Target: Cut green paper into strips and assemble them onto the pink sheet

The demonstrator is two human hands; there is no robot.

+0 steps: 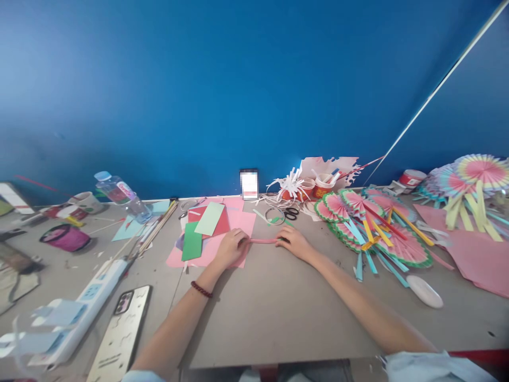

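The left hand (234, 245) and the right hand (296, 243) each gripped one end of a narrow pink paper strip (262, 241), which stretched level between them just above or on the bench (274, 313); which, I could not tell. Scissors (291, 214) lay beyond the right hand, and pleated fans (406, 245) lay to its right.

Paper fans (409, 250) show a craft workspace.

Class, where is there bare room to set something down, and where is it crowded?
Widest: the bare table between left forearm and right forearm, nearer the person than the pink strip. Smaller: a patch between phone and left forearm. Crowded: left, with power strip and bottle; farther back, coloured paper and scissors; right, paper fans.
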